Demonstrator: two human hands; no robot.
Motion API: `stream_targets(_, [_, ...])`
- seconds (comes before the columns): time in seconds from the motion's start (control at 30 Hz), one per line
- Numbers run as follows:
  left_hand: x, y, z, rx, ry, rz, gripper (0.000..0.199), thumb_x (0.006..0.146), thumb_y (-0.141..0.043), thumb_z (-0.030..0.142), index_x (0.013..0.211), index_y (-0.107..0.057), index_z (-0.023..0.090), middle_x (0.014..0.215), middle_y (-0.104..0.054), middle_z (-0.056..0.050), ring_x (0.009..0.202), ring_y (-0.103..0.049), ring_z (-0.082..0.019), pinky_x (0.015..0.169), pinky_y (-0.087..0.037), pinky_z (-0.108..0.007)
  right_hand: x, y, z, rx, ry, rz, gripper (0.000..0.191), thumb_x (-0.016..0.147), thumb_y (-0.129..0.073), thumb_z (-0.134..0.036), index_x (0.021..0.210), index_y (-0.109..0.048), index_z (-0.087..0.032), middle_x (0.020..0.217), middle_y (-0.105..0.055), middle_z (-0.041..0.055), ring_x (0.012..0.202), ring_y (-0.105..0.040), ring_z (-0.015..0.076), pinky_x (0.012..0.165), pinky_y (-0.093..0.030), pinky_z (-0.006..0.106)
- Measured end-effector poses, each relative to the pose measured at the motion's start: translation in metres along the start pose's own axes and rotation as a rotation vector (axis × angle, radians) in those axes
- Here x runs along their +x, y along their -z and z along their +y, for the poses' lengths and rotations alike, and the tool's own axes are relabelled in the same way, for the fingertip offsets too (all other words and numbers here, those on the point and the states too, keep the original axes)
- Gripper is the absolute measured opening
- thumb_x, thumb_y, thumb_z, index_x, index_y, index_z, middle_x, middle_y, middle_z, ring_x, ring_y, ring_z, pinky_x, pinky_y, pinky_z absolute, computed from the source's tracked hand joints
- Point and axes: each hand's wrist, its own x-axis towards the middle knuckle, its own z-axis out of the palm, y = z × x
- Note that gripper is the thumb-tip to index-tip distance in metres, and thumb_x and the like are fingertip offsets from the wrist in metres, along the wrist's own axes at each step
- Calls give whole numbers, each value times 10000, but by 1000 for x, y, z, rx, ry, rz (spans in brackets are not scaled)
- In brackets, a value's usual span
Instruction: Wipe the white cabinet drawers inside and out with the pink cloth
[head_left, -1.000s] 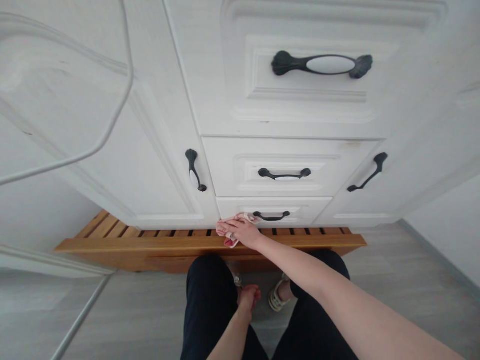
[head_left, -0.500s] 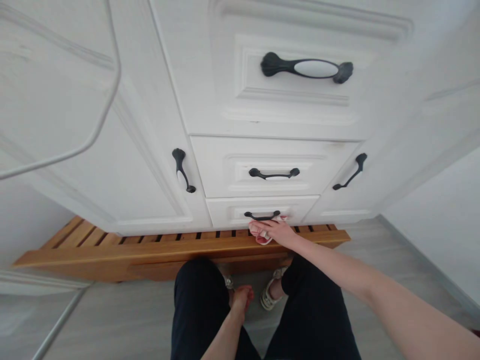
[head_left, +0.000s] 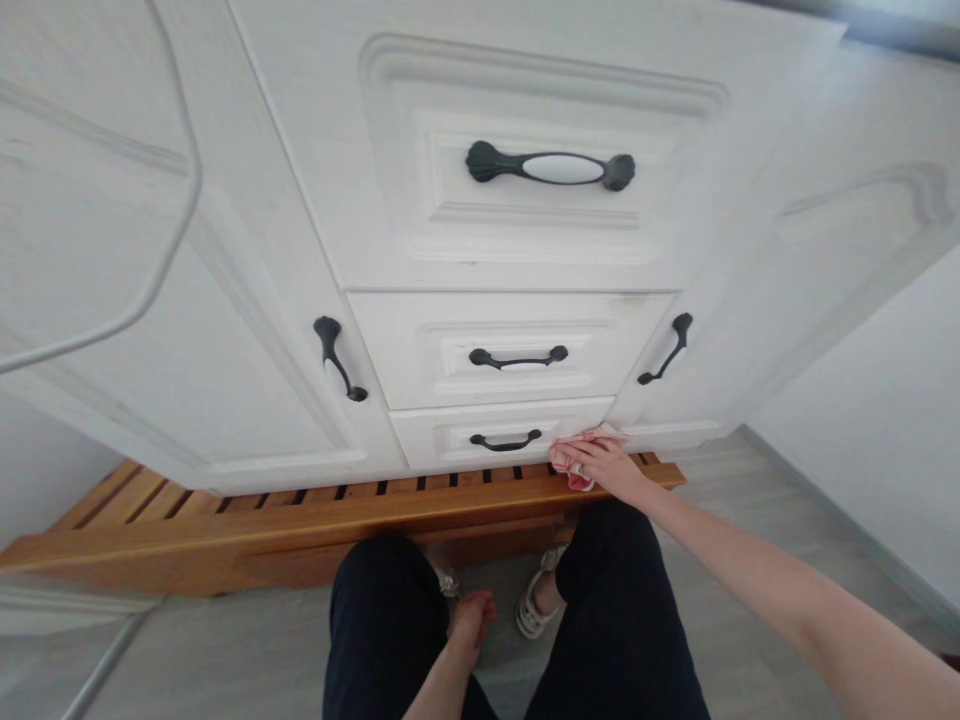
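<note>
My right hand (head_left: 604,466) presses a crumpled pink and white cloth (head_left: 576,466) against the cabinet front, at the lower right corner of the bottom drawer (head_left: 442,440). Its fingers wrap over the cloth just above the slatted wooden bench (head_left: 315,516). The dark handle (head_left: 506,441) of that drawer is a little left of the cloth. My left hand (head_left: 472,616) hangs low between my knees, its fingers curled together, and whether anything is inside them is hidden.
Two more drawers with dark handles (head_left: 551,168) rise above. Cabinet doors flank them, with handles at the left (head_left: 339,360) and right (head_left: 666,350). A pale curved wire (head_left: 196,180) crosses the upper left. The bench edge runs close before my knees.
My right hand has moved right with the cloth, from the bottom drawer's handle to the drawer's right corner. The view has shifted slightly. My left hand stays low between the knees.
</note>
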Motion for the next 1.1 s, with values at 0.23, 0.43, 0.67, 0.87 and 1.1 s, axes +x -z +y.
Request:
stream_targets(0.23, [0, 1, -1, -57, 24, 4, 163, 986, -667, 226, 830, -653, 178, 740, -678, 28, 716, -711, -146, 636, -580, -263, 7, 28, 0, 245, -162, -9, 673, 892, -554, -5, 1466, -619, -351, 1484, -641, -37, 1374, -596, 178, 1159, -423, 361])
stream_targets(0.43, [6, 0, -3, -51, -6, -29, 214, 1014, -605, 196, 804, -632, 164, 693, -667, 31, 682, -706, -129, 615, -591, -247, 9, 56, 5, 75, -178, 35, 608, 971, -565, -92, 1526, -560, -339, 1541, -591, -4, 1419, -544, 247, 1193, -374, 454])
stream_targets(0.67, [4, -2, -2, -7, -103, -30, 274, 931, -679, 142, 683, -571, 182, 586, -587, 65, 653, -708, -158, 654, -586, -286, 6, 41, -31, 25, -334, 68, 408, 963, -607, -151, 1316, -737, -309, 1565, -571, 27, 1384, -528, 306, 1143, -438, 537])
stream_targets(0.87, [-5, -1, 7, 161, -308, -74, 370, 802, -725, 125, 498, -539, 223, 535, -554, 38, 729, -720, -219, 818, -584, -339, -20, -6, -95, 403, -654, 291, 398, 848, -565, -107, 1063, -844, -292, 1289, -738, 80, 1153, -654, 297, 1005, -564, 475])
stream_targets(1.1, [-24, -2, -2, 381, -356, -169, 475, 804, -737, 288, 393, -502, 259, 578, -595, -50, 893, -748, -350, 1032, -547, -443, -28, -30, -128, 804, -885, 545, 425, 730, -537, -157, 1011, -839, -259, 1198, -742, 105, 1170, -688, 306, 1097, -538, 528])
